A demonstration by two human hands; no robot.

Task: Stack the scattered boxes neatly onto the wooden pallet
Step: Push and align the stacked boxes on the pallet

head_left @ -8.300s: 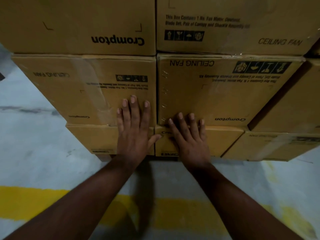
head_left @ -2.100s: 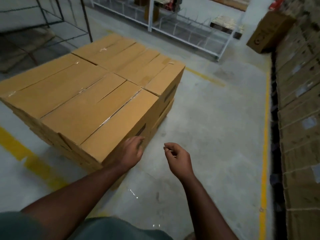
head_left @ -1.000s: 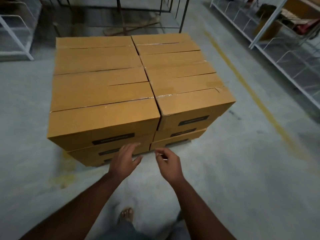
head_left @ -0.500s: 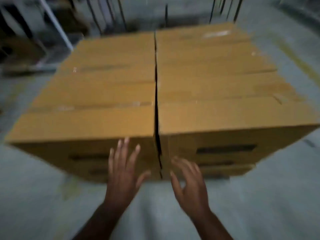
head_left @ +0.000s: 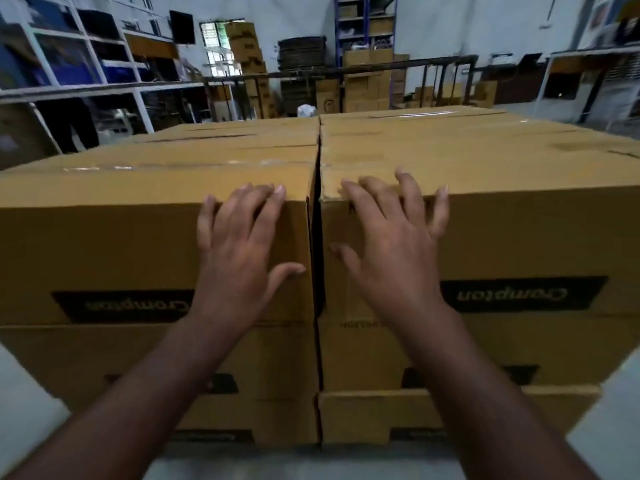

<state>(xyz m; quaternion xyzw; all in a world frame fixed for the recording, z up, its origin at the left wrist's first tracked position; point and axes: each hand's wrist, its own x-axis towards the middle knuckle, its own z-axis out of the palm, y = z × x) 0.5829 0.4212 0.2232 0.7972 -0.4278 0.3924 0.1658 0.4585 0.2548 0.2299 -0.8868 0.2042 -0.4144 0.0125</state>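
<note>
A stack of brown Crompton cartons fills the view, two columns wide and three layers high. My left hand (head_left: pixel 239 251) lies flat, fingers spread, on the near face of the top left carton (head_left: pixel 104 244). My right hand (head_left: pixel 391 244) presses flat on the near face of the top right carton (head_left: pixel 536 237), its fingertips over the top edge. A narrow dark gap (head_left: pixel 316 237) runs between the two columns. Neither hand grips anything. The pallet beneath is hidden by the boxes.
White metal shelving (head_left: pixel 86 64) stands at the back left, with a person's legs (head_left: pixel 69 123) beside it. More cartons (head_left: pixel 363 81) and a dark rail sit behind the stack. Grey concrete floor (head_left: pixel 20 393) shows at both lower corners.
I have come closer and lower to the stack. Both hands rose from the lower front of the boxes and now rest flat against the top layer's near faces.
</note>
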